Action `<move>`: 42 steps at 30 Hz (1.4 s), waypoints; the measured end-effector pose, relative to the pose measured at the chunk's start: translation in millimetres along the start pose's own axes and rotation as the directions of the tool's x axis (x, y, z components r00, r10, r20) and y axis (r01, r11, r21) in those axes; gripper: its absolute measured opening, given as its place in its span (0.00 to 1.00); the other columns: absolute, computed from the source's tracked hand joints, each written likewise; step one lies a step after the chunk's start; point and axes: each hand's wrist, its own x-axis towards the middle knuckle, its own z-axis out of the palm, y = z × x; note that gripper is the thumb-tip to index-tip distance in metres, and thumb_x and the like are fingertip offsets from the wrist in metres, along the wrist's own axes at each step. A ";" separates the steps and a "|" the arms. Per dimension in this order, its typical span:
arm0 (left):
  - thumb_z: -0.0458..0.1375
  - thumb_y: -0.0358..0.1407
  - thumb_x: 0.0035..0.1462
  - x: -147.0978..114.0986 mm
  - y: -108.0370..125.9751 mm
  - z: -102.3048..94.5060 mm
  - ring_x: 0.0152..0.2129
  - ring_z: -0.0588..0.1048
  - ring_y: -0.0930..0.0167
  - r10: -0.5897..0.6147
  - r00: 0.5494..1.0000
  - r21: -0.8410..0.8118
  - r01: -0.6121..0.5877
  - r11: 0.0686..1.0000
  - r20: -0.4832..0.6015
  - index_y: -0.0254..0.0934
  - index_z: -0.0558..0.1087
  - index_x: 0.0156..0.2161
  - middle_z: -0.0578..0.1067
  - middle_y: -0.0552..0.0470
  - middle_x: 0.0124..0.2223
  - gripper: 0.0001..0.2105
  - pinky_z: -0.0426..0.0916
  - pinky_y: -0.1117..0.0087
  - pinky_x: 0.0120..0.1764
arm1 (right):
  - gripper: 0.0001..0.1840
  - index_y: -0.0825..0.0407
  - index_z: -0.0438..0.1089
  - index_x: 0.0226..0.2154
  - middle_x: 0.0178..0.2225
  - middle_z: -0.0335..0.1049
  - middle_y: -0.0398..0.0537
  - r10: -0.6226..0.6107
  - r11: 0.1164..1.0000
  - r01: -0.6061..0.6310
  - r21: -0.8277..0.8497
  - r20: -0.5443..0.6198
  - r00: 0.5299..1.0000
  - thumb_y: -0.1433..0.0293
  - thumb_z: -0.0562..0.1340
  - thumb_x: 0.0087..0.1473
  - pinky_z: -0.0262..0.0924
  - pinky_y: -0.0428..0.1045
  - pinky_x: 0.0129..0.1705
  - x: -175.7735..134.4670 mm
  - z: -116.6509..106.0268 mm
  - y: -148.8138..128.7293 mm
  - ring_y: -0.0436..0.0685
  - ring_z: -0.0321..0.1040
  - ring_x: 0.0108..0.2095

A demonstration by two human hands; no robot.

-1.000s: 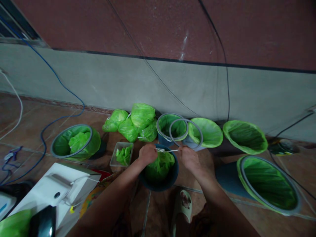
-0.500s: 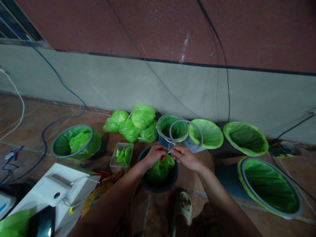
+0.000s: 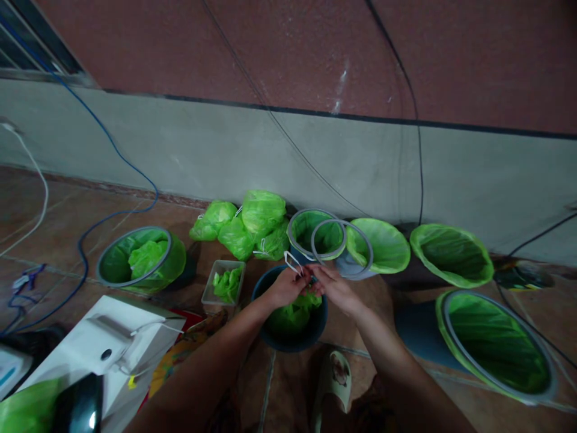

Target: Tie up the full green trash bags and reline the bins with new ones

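Note:
My left hand (image 3: 288, 287) and my right hand (image 3: 336, 290) meet over a dark blue bin (image 3: 293, 344). A green plastic bag (image 3: 291, 316) sits bunched inside it. The white drawstring (image 3: 291, 262) sticks up as a loop from the fingers of my left hand, which are pinched on it. The fingers of my right hand press in close from the other side, on the same drawstring; their tips are partly hidden. Just behind my hands lies a loose grey ring (image 3: 314, 243), leaning across the rims of two lined bins.
Tied green bags (image 3: 264, 213) are piled by the wall. Lined bins stand at the left (image 3: 178, 264), back right (image 3: 451, 225) and right (image 3: 417, 325). A clear tub (image 3: 206, 294) holds green plastic. Left are a white appliance (image 3: 97, 343), a phone (image 3: 81, 406) and a blue cable (image 3: 85, 252).
The drawstring now stands up as a white loop at my left hand. My right hand has shifted slightly left, closer against the left one. The bins and bags stay put.

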 end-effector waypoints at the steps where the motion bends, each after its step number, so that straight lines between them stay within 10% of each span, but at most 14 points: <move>1: 0.54 0.37 0.55 -0.3 1.1 -0.2 0.20 0.66 0.76 0.005 1.000 -0.004 -0.005 1.000 0.020 0.36 0.65 0.30 0.68 0.57 0.24 0.07 0.63 0.75 0.27 | 0.19 0.52 0.67 0.46 0.37 0.73 0.49 -0.037 0.998 0.040 -0.050 0.057 0.998 0.60 0.53 0.56 0.61 0.45 0.28 1.0 1.1 2.4 0.51 0.69 0.29; 12: 0.48 0.31 0.58 -0.7 1.6 -4.3 0.20 0.69 0.75 0.033 0.999 0.309 -0.028 0.951 -0.011 0.35 0.66 0.34 0.70 0.55 0.25 0.06 0.63 0.75 0.26 | 0.15 0.54 0.66 0.42 0.28 0.71 0.43 -0.175 0.960 0.201 -0.195 0.143 0.974 0.70 0.59 0.50 0.57 0.45 0.30 9.7 -3.8 25.3 0.50 0.66 0.28; 22: 0.41 0.37 0.65 -6.9 11.2 -2.8 0.30 0.76 0.65 0.088 0.991 0.873 0.048 0.486 -0.104 0.31 0.67 0.44 0.77 0.44 0.32 0.15 0.66 0.68 0.34 | 0.10 0.53 0.69 0.34 0.31 0.73 0.43 -0.188 0.944 0.195 -0.267 0.053 0.981 0.72 0.61 0.44 0.61 0.47 0.35 11.0 10.8 29.3 0.52 0.68 0.32; 34: 0.50 0.35 0.60 -1.8 12.3 -4.1 0.20 0.74 0.72 -0.011 0.954 0.535 0.177 0.826 -0.299 0.34 0.70 0.37 0.74 0.53 0.23 0.08 0.66 0.73 0.28 | 0.09 0.52 0.70 0.30 0.28 0.72 0.45 -0.257 0.861 0.211 -0.464 -0.037 0.966 0.72 0.54 0.52 0.58 0.46 0.34 7.6 15.7 22.8 0.52 0.67 0.30; 42: 0.54 0.31 0.55 5.1 0.1 -3.5 0.14 0.68 0.77 -0.430 0.859 -0.080 0.425 0.902 -0.279 0.33 0.68 0.25 0.70 0.56 0.19 0.09 0.64 0.76 0.22 | 0.11 0.53 0.67 0.31 0.27 0.70 0.46 -0.306 0.749 0.134 -0.649 -0.160 0.938 0.70 0.51 0.58 0.54 0.46 0.31 -1.2 26.5 19.7 0.52 0.67 0.27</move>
